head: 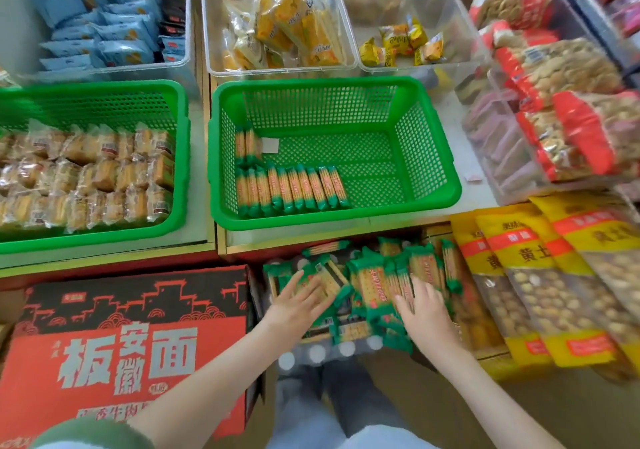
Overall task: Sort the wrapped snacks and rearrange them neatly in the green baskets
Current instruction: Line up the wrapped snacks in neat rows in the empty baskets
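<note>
Left grip (298, 305) flat on the loose pile of green-wrapped packs (372, 286), fingers (313, 291) straight and fanned, holding nothing. Right grip (424, 310) likewise uncurled, tips laid on the pile's right side, nothing pinched. Probably corralling packs between the two palms so that several can be lifted as one bundle rather than singly. Forearms reaching forward and slightly inward, wrists low, palms down; green sleeve (93, 434) on the left arm. Pile just in front of the near rim of the middle green basket (334, 221), on a lower level than the desk, packs lying crosswise in all directions. Inside that basket, a tidy row of the same packs (291, 187) on edge along the near wall, starting at the left corner, and a pair of packs (247, 143) behind it against the left wall; much mesh floor showing, so likely early in the filling. Left of the basket, a second green basket (181, 171) full of clear-wrapped cakes (86, 175); below and left, a red carton (131, 327).
</note>
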`<state>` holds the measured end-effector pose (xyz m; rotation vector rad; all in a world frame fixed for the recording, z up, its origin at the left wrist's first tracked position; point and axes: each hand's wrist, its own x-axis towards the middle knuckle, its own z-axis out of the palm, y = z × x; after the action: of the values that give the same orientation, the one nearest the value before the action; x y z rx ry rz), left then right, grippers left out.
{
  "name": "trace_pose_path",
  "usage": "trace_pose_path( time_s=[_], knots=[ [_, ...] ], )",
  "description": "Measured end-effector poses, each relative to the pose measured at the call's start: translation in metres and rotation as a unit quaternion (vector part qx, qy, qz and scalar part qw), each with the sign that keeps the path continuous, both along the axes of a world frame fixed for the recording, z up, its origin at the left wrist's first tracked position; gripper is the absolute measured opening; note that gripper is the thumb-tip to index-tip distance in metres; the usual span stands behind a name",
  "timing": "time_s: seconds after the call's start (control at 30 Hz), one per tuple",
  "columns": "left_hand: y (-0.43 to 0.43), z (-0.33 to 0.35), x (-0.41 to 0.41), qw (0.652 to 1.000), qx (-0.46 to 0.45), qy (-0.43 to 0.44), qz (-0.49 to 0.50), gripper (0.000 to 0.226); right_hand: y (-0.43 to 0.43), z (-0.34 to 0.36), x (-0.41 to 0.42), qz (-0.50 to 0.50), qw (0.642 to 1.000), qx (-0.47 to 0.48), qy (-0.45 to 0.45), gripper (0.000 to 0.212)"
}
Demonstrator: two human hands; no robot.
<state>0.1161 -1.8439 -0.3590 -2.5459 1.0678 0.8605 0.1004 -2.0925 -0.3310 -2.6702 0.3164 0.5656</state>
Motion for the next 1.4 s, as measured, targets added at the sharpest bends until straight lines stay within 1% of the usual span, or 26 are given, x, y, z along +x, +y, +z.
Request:
trace_pose_path(
  time_s=[0.07, 0.13, 0.23, 0.3, 0.37, 0.4, 0.43, 0.53, 0.6, 0.63, 0.7, 0.73, 0.83, 0.93, 1.03, 1.13, 1.2, 1.23, 1.3, 1.33, 1.4],
  knots=[
    [-0.002, 0.005, 0.003, 1.000, 0.002, -0.015, -0.025, 0.090, -0.001, 0.000, -0.003, -0.003, 1.000, 0.022, 0.018, 0.059],
    [-0.002, 0.007, 0.002, 0.999, -0.005, -0.025, -0.036, 0.084, 0.000, 0.001, -0.003, 0.000, 0.999, 0.037, 0.026, 0.061],
    [0.000, 0.005, -0.002, 0.992, -0.066, -0.096, -0.040, 0.078, 0.004, 0.002, -0.005, 0.005, 0.998, 0.052, 0.043, 0.066],
    [0.002, 0.002, -0.003, 0.984, -0.114, -0.127, -0.050, 0.065, 0.008, 0.003, -0.005, -0.002, 0.997, 0.060, 0.044, 0.067],
    [0.003, 0.000, -0.003, 0.975, -0.144, -0.163, -0.049, 0.043, 0.010, 0.003, -0.006, -0.019, 0.997, 0.075, 0.029, 0.067],
    [0.003, 0.001, -0.004, 0.972, -0.156, -0.172, -0.041, 0.036, 0.012, 0.003, -0.006, -0.035, 0.995, 0.087, 0.024, 0.067],
    [0.003, 0.002, -0.005, 0.971, -0.164, -0.172, -0.028, 0.035, 0.012, 0.003, -0.006, -0.055, 0.993, 0.101, 0.021, 0.069],
    [0.005, 0.008, -0.006, 0.973, -0.167, -0.155, 0.045, 0.050, 0.012, 0.005, -0.001, -0.120, 0.982, 0.144, 0.036, 0.072],
    [0.005, 0.014, -0.006, 0.965, -0.187, -0.137, 0.118, 0.058, 0.010, 0.009, 0.002, -0.139, 0.974, 0.173, 0.045, 0.067],
    [0.004, 0.019, -0.005, 0.956, -0.204, -0.121, 0.170, 0.062, 0.009, 0.010, 0.004, -0.135, 0.973, 0.179, 0.046, 0.063],
    [0.001, 0.027, -0.003, 0.931, -0.230, -0.095, 0.266, 0.068, 0.008, 0.012, 0.007, -0.118, 0.977, 0.171, 0.049, 0.058],
    [0.000, 0.031, -0.002, 0.918, -0.245, -0.093, 0.296, 0.069, 0.008, 0.013, 0.008, -0.111, 0.979, 0.163, 0.051, 0.058],
    [-0.005, 0.038, -0.002, 0.883, -0.301, -0.067, 0.355, 0.066, 0.008, 0.014, 0.007, -0.093, 0.984, 0.143, 0.050, 0.057],
    [-0.011, 0.044, -0.002, 0.845, -0.338, -0.009, 0.413, 0.065, 0.006, 0.011, 0.005, -0.077, 0.989, 0.125, 0.028, 0.054],
    [-0.020, 0.053, -0.003, 0.799, -0.366, 0.051, 0.475, 0.066, 0.003, 0.012, 0.000, -0.093, 0.988, 0.123, 0.009, 0.051],
    [-0.030, 0.064, 0.001, 0.748, -0.392, 0.097, 0.526, 0.063, 0.001, 0.025, -0.002, -0.110, 0.984, 0.134, -0.041, 0.048],
    [-0.037, 0.070, 0.008, 0.717, -0.408, 0.123, 0.552, 0.053, 0.005, 0.038, 0.000, -0.119, 0.977, 0.144, -0.105, 0.048],
    [-0.042, 0.073, 0.011, 0.692, -0.419, 0.144, 0.570, 0.048, 0.009, 0.045, 0.000, -0.117, 0.971, 0.156, -0.142, 0.048],
    [-0.053, 0.081, 0.018, 0.635, -0.444, 0.173, 0.608, 0.044, 0.023, 0.061, 0.004, -0.097, 0.955, 0.199, -0.199, 0.047],
    [-0.058, 0.085, 0.022, 0.604, -0.460, 0.186, 0.624, 0.045, 0.031, 0.069, 0.007, -0.085, 0.948, 0.226, -0.206, 0.047],
    [-0.064, 0.090, 0.033, 0.550, -0.492, 0.219, 0.639, 0.050, 0.044, 0.082, 0.016, -0.072, 0.934, 0.294, -0.189, 0.045]
  ],
)
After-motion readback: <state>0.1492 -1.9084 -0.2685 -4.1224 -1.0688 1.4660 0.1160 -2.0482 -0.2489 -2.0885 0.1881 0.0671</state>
